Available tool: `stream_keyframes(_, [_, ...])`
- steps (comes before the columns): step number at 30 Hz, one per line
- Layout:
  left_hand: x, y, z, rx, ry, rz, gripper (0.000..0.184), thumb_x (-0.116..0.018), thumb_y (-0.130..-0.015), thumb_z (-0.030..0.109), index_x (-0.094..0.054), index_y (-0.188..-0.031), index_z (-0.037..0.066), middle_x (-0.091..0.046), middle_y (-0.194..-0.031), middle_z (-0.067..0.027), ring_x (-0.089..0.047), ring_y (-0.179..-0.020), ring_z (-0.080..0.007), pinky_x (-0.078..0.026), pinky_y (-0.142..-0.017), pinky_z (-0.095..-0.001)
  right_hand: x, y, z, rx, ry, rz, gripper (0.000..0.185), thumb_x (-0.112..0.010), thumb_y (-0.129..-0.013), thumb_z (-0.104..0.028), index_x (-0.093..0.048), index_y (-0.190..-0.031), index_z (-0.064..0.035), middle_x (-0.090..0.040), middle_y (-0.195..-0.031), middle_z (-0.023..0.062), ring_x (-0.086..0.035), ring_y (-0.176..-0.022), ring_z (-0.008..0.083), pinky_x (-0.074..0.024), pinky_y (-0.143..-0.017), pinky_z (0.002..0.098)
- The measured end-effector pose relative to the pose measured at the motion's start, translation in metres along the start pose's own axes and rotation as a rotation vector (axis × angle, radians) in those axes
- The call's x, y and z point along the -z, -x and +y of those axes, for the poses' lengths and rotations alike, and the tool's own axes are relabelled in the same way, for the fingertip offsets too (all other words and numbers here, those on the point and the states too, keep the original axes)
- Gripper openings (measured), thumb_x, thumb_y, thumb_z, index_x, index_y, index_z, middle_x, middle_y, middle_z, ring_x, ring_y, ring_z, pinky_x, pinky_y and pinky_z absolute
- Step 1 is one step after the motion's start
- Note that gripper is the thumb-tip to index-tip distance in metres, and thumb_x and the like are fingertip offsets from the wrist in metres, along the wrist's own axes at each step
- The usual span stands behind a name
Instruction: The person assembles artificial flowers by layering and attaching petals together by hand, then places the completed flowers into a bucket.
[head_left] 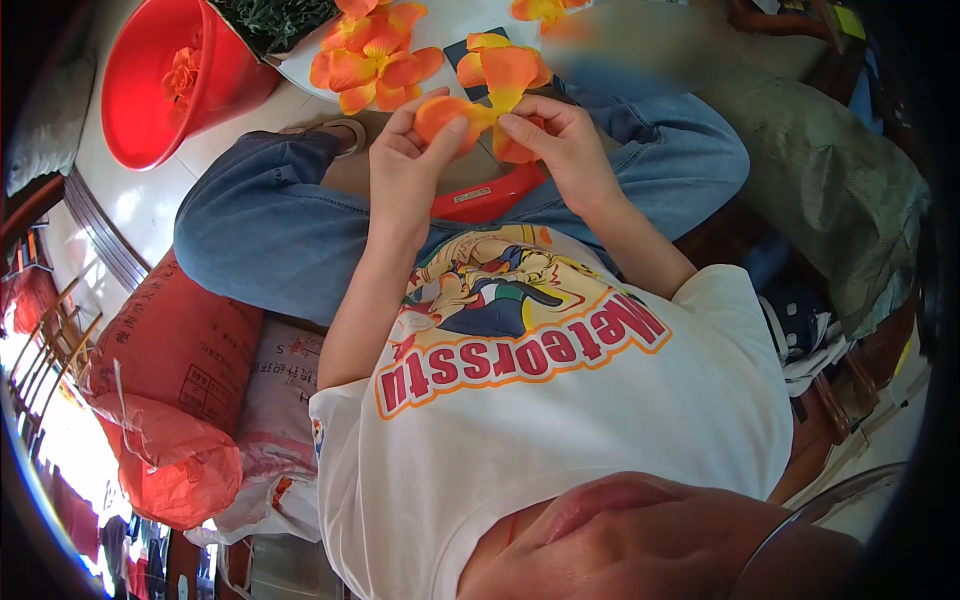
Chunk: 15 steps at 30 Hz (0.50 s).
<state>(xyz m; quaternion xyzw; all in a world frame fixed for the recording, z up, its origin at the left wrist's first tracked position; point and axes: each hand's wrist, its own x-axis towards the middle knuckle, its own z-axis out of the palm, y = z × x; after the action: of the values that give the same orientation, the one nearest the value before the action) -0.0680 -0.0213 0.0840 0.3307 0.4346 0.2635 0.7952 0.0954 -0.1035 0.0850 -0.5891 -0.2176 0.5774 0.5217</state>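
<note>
Between my hands is an orange and yellow artificial flower petal piece, with broad petals and a yellow centre. My left hand pinches one rounded orange petal between thumb and fingers. At the yellow middle, my right hand closes thumb and fingertips on the same piece. Just beyond my left hand, more orange petal pieces lie on a white surface. Another orange petal piece is at the top edge. Part of a small dark flat object shows behind the held petals.
A red bucket at upper left contains orange-red flowers. Dark green artificial foliage stands beside it. A red plastic object lies between my legs. Red and white sacks are on my left, a grey-green sack on my right.
</note>
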Motion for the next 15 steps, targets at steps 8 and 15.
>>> stream_keyframes(8, [-0.003,-0.007,-0.008,-0.209,-0.149,-0.012,0.03,-0.057,-0.096,0.01,-0.054,-0.122,-0.005,-0.064,-0.114,-0.0106,-0.063,-0.104,-0.0163,-0.052,-0.091,-0.0314,0.01,-0.002,0.004,0.686,0.459,0.168,0.013,-0.07,-0.08,-0.001,-0.069,-0.091,-0.0071,-0.067,-0.095,0.0041,-0.06,-0.085,0.0167,-0.0484,-0.073,0.0285])
stream_keyframes(15, [0.004,0.003,-0.001,0.314,0.359,-0.208,0.037,-0.051,-0.101,0.03,-0.055,-0.122,0.0,-0.064,-0.117,-0.0133,-0.065,-0.103,-0.0194,-0.053,-0.089,-0.0326,0.016,0.004,-0.003,1.206,0.978,0.176,0.029,-0.073,-0.066,0.003,-0.071,-0.091,-0.0117,-0.066,-0.107,0.0064,-0.057,-0.099,0.0275,-0.0478,-0.084,0.0384])
